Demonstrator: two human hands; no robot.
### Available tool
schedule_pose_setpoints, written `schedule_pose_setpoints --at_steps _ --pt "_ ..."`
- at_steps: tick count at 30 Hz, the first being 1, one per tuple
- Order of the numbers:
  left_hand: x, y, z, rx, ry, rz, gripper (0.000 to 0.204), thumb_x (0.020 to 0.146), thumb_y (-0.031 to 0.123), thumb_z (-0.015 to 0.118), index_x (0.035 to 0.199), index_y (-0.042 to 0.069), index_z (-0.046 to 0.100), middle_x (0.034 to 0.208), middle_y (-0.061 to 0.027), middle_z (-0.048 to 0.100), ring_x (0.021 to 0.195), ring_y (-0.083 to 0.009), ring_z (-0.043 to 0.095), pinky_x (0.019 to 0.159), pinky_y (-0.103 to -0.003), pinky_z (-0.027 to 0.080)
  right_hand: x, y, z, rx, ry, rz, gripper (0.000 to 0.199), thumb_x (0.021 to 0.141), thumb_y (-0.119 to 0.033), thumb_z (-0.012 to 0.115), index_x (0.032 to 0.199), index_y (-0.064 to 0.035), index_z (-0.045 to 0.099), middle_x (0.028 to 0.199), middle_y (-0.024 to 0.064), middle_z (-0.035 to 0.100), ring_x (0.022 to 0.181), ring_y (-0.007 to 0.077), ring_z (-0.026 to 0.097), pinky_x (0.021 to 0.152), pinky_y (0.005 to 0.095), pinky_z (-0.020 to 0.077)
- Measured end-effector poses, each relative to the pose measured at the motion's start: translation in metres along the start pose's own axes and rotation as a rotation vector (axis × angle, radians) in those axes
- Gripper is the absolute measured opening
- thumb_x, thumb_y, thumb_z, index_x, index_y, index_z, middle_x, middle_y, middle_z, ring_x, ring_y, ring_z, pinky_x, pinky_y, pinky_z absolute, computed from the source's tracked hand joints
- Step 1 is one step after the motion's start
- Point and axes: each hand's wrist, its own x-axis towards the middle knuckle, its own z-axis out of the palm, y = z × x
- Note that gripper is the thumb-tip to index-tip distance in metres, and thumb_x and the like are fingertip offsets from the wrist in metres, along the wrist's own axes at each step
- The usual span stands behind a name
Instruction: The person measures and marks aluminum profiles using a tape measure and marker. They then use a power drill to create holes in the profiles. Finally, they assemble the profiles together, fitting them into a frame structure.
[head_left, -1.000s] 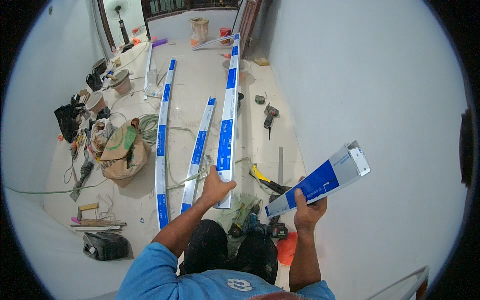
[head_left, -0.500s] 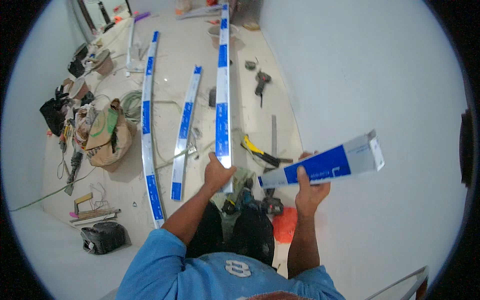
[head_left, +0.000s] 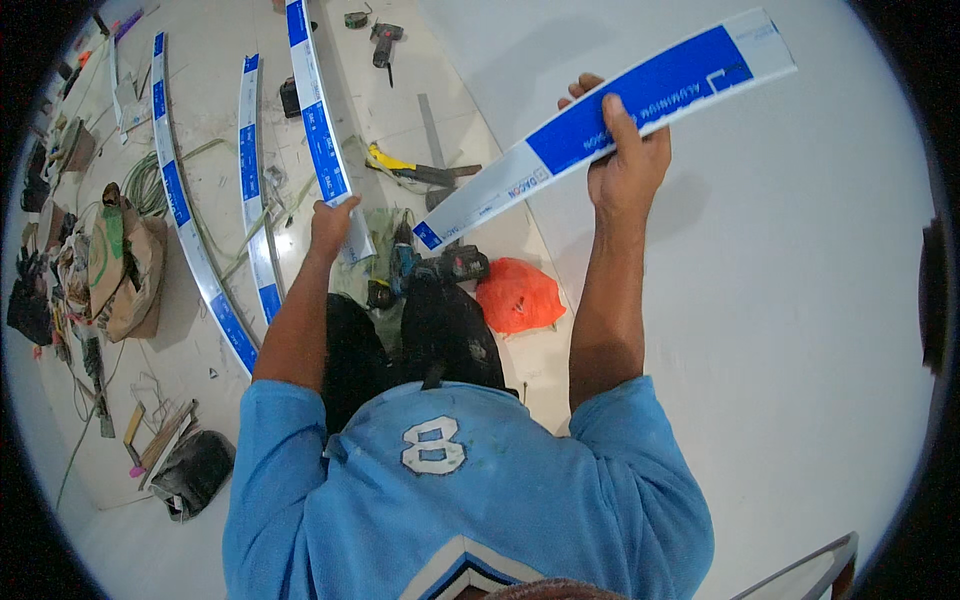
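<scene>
My left hand is closed around the near end of a long metal profile, wrapped in blue and white film, which reaches away across the floor. Up by the wall on the right, my right hand grips a shorter metal profile with the same film. Its broad face shows, thumb on top and fingers curled behind the upper edge. The narrow-looking end points down toward the drill in front of my legs; the other end rises to the upper right.
Two more film-wrapped profiles, a long one and a shorter one, lie left. A yellow-handled tool, a cordless drill and a red plastic bag rest near the wall. Sacks and a black container stand left.
My right hand has raised the short profile and turned its broad face up. My left hand keeps hold of the long profile. The whole view has shifted, with floor objects appearing higher and further left.
</scene>
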Motion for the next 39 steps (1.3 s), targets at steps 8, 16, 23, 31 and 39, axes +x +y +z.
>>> schedule_pose_setpoints --at_steps 8,16,23,31,39 --pt "0.047 -0.055 0.036 -0.536 -0.229 -0.116 0.072 0.086 0.047 0.077 0.133 -0.007 0.064 0.122 -0.0209 0.071 0.108 -0.0343 0.07 0.099 -0.049 0.052 0.003 -0.016 -0.032 -0.08 0.005 0.087 0.049 0.094 -0.023 0.078 0.123 0.01 0.059 0.109 0.0255 0.074 0.092 0.0327 0.076 0.082 0.0468 0.0652" --pt "0.068 -0.046 0.03 -0.552 -0.271 -0.198 0.078 0.086 0.047 0.078 0.139 -0.005 0.057 0.133 -0.0254 0.064 0.118 -0.0422 0.064 0.104 -0.057 0.047 -0.008 -0.056 0.0 0.072 -0.124 0.139 0.049 0.095 -0.022 0.076 0.127 0.007 0.053 0.108 0.0248 0.073 0.093 0.0295 0.075 0.079 0.0443 0.0654" --pt "-0.055 0.154 -0.033 -0.258 -0.234 0.398 0.057 0.1 0.032 0.067 0.143 -0.005 0.058 0.144 -0.0229 0.061 0.129 -0.0312 0.062 0.112 -0.037 0.045 -0.017 -0.074 -0.003 0.043 -0.306 0.148 0.056 0.092 -0.022 0.08 0.133 0.0044 0.053 0.111 0.023 0.074 0.098 0.0301 0.075 0.086 0.046 0.0638" --pt "-0.303 0.358 -0.1 -0.485 -0.448 1.396 0.107 0.081 0.029 0.088 0.166 0.01 0.026 0.15 -0.0236 0.055 0.143 -0.0333 0.052 0.121 -0.053 0.038 -0.053 -0.074 -0.011 0.048 -0.493 0.121 0.063 0.09 -0.011 0.083 0.144 0.0007 0.054 0.126 0.0144 0.072 0.116 0.0234 0.069 0.105 0.0426 0.054" --pt "-0.328 0.349 -0.114 -0.358 -0.37 1.674 0.073 0.083 0.005 0.084 0.149 0.011 0.054 0.141 -0.0174 0.065 0.128 -0.0267 0.065 0.11 -0.046 0.054 -0.07 -0.065 -0.01 -0.129 -0.599 0.149 0.065 0.087 -0.015 0.086 0.144 -0.0019 0.056 0.126 0.0104 0.069 0.118 0.0175 0.065 0.104 0.0377 0.0516"
